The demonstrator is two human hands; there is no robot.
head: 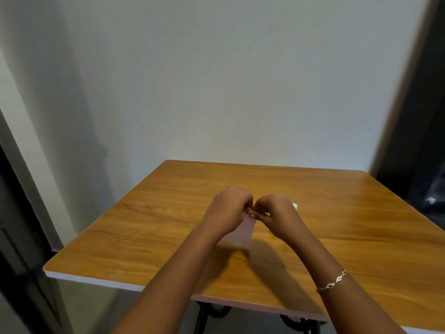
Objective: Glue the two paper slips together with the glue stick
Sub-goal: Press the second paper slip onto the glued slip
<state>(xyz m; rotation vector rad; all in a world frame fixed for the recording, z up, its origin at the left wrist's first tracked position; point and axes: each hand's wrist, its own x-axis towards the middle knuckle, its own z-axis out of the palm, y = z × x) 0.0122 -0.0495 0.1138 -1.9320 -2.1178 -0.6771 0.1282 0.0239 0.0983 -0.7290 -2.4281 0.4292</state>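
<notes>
A pale pink paper slip (240,233) hangs just above the wooden table (144,225), held by its far edge. My left hand (228,208) and my right hand (277,213) meet at that edge, both with fingers pinched on the paper. Whether one slip or two lie together there I cannot tell. A small white object (295,206), perhaps the glue stick's end, peeks out behind my right hand, and a bit of yellow (271,233) shows under my right wrist.
The table stands against a white wall (240,92). Its near edge (96,280) is white-trimmed, with dark metal legs (202,317) below. A dark doorway lies at the far right and a dark frame at the left.
</notes>
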